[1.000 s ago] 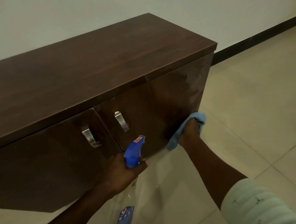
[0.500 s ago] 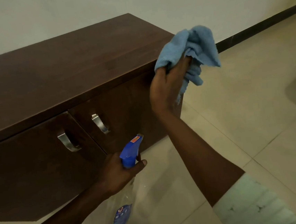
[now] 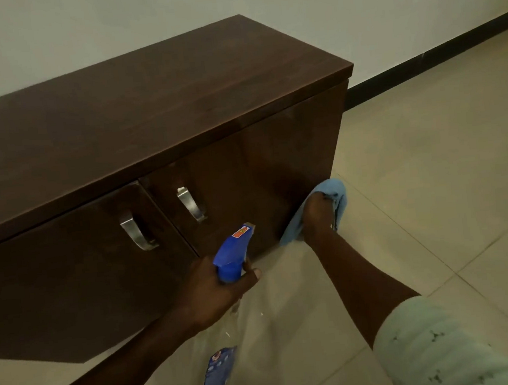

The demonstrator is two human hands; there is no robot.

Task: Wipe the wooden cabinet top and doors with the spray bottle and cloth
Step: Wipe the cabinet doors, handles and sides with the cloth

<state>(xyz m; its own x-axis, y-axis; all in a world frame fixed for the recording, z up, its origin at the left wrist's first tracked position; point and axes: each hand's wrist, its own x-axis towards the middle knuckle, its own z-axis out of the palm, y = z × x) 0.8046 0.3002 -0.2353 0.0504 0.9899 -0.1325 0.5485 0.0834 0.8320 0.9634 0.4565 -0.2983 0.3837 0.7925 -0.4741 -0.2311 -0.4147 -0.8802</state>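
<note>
While the left hand is wrapped tight around the neck of a clear plastic spray bottle with a blue trigger head, its body hanging below the fist, the right hand presses a crumpled light-blue cloth against the lower right corner of the right-hand door, fingers closed over the fabric. Two curved brushed-metal handles flank the seam between the doors of the dark brown wooden cabinet; neither hand touches them. A pale sleeve covers the right upper arm. Large beige floor tiles meet a white wall at a black skirting board.
</note>
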